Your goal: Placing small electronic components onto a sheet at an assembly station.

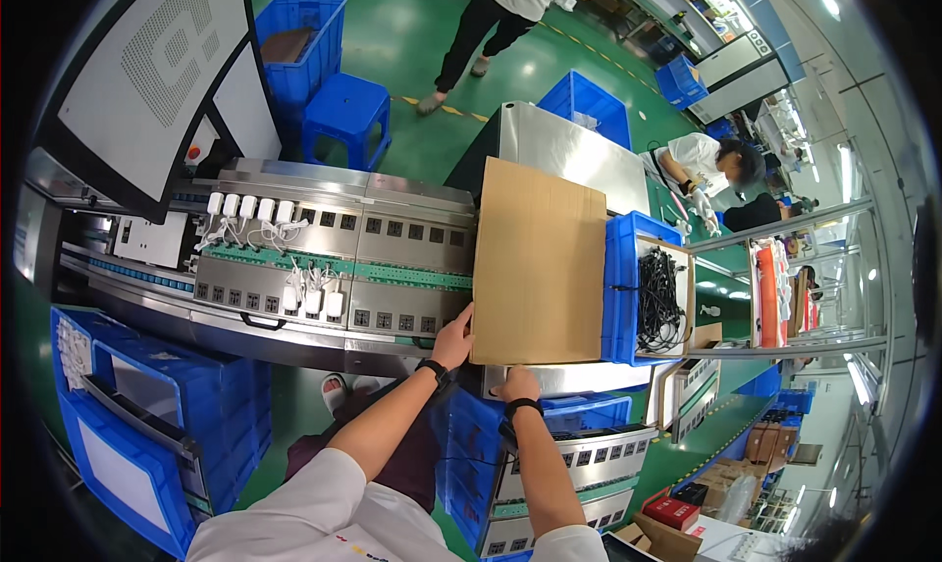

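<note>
A flat brown cardboard sheet (540, 268) lies before me, partly over a steel-topped table (574, 150). At its lower left corner, my left hand (453, 340) grips the side edge, and the fingertips are partly hidden. My right hand (517, 383) is closed at the near edge of the cardboard, its fingers mostly tucked out of sight. Left of the sheet runs a steel test bench (324, 297) with rows of sockets and a green strip down the middle. Several white plug adapters (257, 209) with white cables sit in the sockets.
Right of the cardboard, a blue bin (618, 307) holds a tangle of black cables (659, 302). Blue crates (162, 395) stand at the lower left, a blue stool (346, 111) behind the bench. One person (500, 18) stands beyond; another (702, 170) works at the right.
</note>
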The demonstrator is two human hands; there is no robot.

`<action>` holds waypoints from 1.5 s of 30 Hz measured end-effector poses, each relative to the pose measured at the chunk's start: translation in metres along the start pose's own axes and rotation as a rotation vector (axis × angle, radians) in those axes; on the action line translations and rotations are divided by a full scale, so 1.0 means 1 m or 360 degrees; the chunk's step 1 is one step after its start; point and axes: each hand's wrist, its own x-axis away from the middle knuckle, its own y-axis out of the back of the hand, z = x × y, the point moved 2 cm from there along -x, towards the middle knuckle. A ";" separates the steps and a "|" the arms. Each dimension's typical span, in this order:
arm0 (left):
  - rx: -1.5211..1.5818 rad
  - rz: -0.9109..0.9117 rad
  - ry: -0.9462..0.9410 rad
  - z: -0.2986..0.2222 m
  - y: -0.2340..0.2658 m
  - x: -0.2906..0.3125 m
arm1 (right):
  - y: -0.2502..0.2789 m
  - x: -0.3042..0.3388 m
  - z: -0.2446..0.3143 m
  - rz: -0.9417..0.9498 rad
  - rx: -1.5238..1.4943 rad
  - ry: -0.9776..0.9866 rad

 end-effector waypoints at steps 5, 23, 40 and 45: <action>0.0216 0.0017 0.0090 0.016 0.009 0.009 | 0.003 0.000 -0.001 0.0019 0.0035 0.0009; -0.0870 -0.0782 0.0419 0.129 0.356 0.315 | -0.002 -0.005 -0.010 0.0086 -0.0035 0.0084; -0.1544 -0.0947 0.1183 0.141 0.485 0.356 | -0.022 -0.030 -0.016 0.0202 -0.0057 -0.0010; -0.1614 -0.0877 0.1149 0.201 0.501 0.349 | -0.018 -0.030 -0.015 0.0223 -0.0063 0.0010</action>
